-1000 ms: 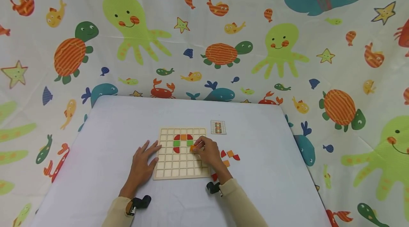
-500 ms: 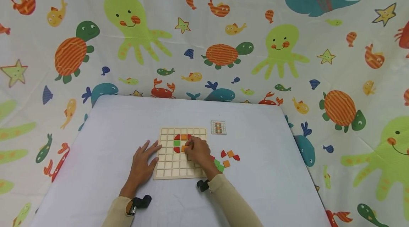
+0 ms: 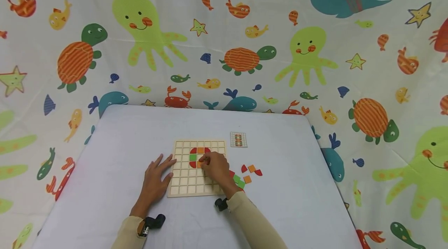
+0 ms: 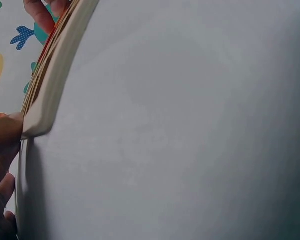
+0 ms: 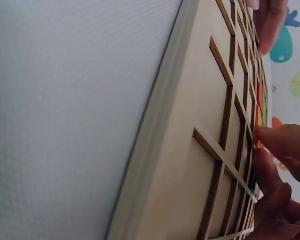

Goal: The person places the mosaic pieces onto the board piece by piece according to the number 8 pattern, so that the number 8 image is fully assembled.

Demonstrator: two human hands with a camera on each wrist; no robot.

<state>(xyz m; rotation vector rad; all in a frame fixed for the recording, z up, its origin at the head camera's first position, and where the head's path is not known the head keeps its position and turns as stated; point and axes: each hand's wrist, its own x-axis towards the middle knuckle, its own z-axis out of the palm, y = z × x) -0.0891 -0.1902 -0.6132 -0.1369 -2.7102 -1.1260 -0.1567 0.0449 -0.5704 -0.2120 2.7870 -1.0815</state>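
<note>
A wooden grid board [image 3: 180, 183] lies on the white table. My left hand [image 3: 155, 179] rests at its left edge, fingers spread and fairly straight. My right hand [image 3: 217, 169] is over the middle of the grid, its fingertips on an orange square tile [image 3: 199, 164]. In the right wrist view, thumb and finger meet at this orange tile [image 5: 259, 116]. Beside it sits a red quarter-round tile [image 3: 193, 164], below a green square tile [image 3: 193, 157]. Above are another red tile [image 3: 193, 150] and an orange square [image 3: 200, 150]. My right hand hides the grid's right part.
Loose tiles lie right of the board, among them a green tile [image 3: 240, 183], an orange square [image 3: 247, 179] and a red piece [image 3: 258, 172]. A small pattern card [image 3: 238, 139] lies behind them. A cloth [image 3: 217, 27] printed with sea animals hangs behind the table.
My right hand has moved left with the orange tile, from the right column of coloured tiles to the cell beside the lower red tile. My left hand has stayed put.
</note>
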